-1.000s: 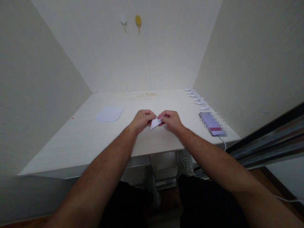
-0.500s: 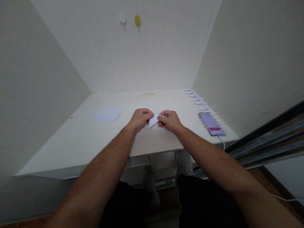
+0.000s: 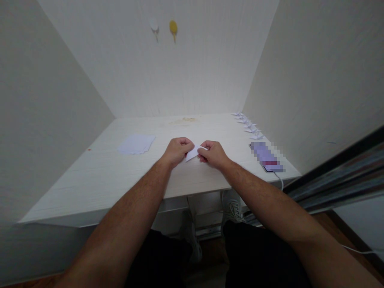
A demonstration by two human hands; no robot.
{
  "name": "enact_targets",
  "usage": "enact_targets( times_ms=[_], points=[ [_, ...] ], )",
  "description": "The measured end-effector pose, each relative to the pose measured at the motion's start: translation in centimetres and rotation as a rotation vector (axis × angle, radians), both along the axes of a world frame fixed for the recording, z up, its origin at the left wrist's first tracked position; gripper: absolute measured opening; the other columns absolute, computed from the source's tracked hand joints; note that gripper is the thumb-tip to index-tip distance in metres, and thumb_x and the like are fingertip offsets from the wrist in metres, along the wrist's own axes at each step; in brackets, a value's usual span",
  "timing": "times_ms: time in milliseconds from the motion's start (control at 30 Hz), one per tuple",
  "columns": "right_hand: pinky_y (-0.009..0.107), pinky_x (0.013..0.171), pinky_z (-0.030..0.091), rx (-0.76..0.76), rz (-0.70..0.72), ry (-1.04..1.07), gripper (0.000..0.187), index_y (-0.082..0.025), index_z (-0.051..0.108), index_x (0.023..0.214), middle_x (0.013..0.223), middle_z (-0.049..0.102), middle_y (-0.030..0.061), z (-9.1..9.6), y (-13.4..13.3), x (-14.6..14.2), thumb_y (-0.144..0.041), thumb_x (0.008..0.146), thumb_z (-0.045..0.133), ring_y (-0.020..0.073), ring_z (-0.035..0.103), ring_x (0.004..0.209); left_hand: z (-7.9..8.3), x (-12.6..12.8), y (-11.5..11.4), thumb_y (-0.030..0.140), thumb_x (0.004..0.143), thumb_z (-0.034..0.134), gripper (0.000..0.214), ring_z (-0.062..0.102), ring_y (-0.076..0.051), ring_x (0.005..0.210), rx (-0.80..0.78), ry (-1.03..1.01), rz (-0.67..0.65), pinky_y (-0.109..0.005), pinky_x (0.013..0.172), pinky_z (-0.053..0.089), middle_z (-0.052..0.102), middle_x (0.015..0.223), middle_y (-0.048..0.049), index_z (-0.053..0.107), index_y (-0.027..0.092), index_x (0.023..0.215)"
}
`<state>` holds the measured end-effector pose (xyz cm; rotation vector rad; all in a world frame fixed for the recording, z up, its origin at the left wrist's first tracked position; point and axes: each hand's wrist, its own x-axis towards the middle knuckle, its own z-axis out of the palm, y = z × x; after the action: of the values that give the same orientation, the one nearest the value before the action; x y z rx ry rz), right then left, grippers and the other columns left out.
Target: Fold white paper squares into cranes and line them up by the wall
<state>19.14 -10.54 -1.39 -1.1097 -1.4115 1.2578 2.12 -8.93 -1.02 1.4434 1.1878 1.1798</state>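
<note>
A small folded piece of white paper (image 3: 192, 153) with a pointed corner sits between my two hands, just above the white table (image 3: 99, 180). My left hand (image 3: 177, 150) is closed and pinches the paper's left side. My right hand (image 3: 213, 154) is closed too and pinches its right side with thumb and fingertips. Most of the paper is hidden by my fingers.
A stack of white paper sheets (image 3: 136, 144) lies at the left of the table. A row of several small folded paper figures (image 3: 247, 125) lines the right wall. A phone (image 3: 267, 157) with a white cable lies at the right edge. Two hooks (image 3: 173, 28) hang on the back wall.
Both hands stay pinched on the paper; the paper's pointed corner has tilted slightly and the hands have shifted a little up and left.
</note>
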Motion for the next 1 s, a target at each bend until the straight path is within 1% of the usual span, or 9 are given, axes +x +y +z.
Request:
enact_targets(
  times_ms=[167, 267, 367, 500, 600, 800, 1000],
  points=[
    [0.018, 0.044, 0.04, 0.075, -0.026, -0.093, 0.007, -0.018, 0.061, 0.067, 0.05, 0.063, -0.0031, -0.03, -0.08, 0.11, -0.018, 0.073, 0.064, 0.0082, 0.054, 0.042, -0.36, 0.26, 0.12, 0.031, 0.062, 0.075, 0.018, 0.048, -0.01, 0.052, 0.021, -0.008, 0.002, -0.024, 0.051, 0.034, 0.06, 0.059, 0.0017, 0.068, 0.016, 0.068],
    [0.019, 0.045, 0.041, 0.123, -0.04, -0.093, 0.015, -0.018, 0.06, 0.066, 0.051, 0.063, -0.0022, -0.12, -0.07, 0.11, -0.028, 0.075, 0.068, 0.0094, 0.055, 0.044, -0.31, 0.51, -0.04, 0.031, 0.063, 0.076, 0.019, 0.051, -0.01, 0.056, 0.045, 0.04, -0.018, -0.024, 0.055, 0.036, 0.063, 0.064, 0.0004, 0.071, 0.015, 0.071],
    [0.02, 0.045, 0.04, 0.141, -0.044, -0.085, 0.022, -0.018, 0.061, 0.066, 0.051, 0.062, -0.0015, -0.12, -0.15, 0.04, -0.036, 0.075, 0.071, 0.0097, 0.055, 0.045, -0.29, 0.51, -0.12, 0.032, 0.065, 0.076, 0.019, 0.05, -0.01, 0.056, 0.051, 0.08, -0.025, -0.024, 0.055, 0.035, 0.062, 0.062, 0.0008, 0.07, 0.015, 0.07],
    [0.02, 0.045, 0.038, 0.118, -0.045, -0.046, 0.021, -0.019, 0.061, 0.065, 0.048, 0.06, -0.0028, -0.1, -0.21, 0.03, -0.035, 0.073, 0.07, 0.0083, 0.05, 0.042, -0.41, 0.35, -0.08, 0.034, 0.065, 0.076, 0.021, 0.047, -0.009, 0.052, 0.025, 0.069, -0.034, -0.024, 0.052, 0.031, 0.058, 0.058, 0.0021, 0.068, 0.015, 0.068],
    [0.02, 0.046, 0.037, 0.13, -0.058, -0.05, 0.017, -0.019, 0.061, 0.062, 0.047, 0.06, -0.0031, -0.26, -0.01, 0.12, -0.031, 0.072, 0.067, 0.0081, 0.05, 0.042, -0.37, 0.32, -0.07, 0.034, 0.064, 0.076, 0.02, 0.045, -0.009, 0.052, 0.027, 0.088, -0.021, -0.023, 0.051, 0.029, 0.057, 0.057, 0.0029, 0.067, 0.016, 0.065],
    [0.02, 0.044, 0.038, 0.081, -0.045, 0.036, 0.014, -0.018, 0.062, 0.06, 0.053, 0.064, -0.0005, -0.26, 0.32, 0.3, -0.029, 0.064, 0.069, 0.0088, 0.053, 0.044, 0.16, 0.35, -0.2, 0.029, 0.059, 0.077, 0.02, 0.043, -0.008, 0.052, -0.002, -0.031, 0.029, -0.024, 0.052, 0.031, 0.054, 0.055, 0.0038, 0.062, 0.017, 0.059],
    [0.021, 0.042, 0.038, 0.035, -0.039, 0.091, 0.017, -0.018, 0.061, 0.057, 0.052, 0.065, 0.0008, 0.04, 0.23, 0.45, -0.031, 0.06, 0.072, 0.0084, 0.051, 0.041, 0.31, 0.34, -0.29, 0.03, 0.058, 0.077, 0.02, 0.042, -0.008, 0.051, -0.001, -0.039, 0.017, -0.024, 0.053, 0.032, 0.054, 0.055, 0.0036, 0.062, 0.017, 0.058]
  ],
)
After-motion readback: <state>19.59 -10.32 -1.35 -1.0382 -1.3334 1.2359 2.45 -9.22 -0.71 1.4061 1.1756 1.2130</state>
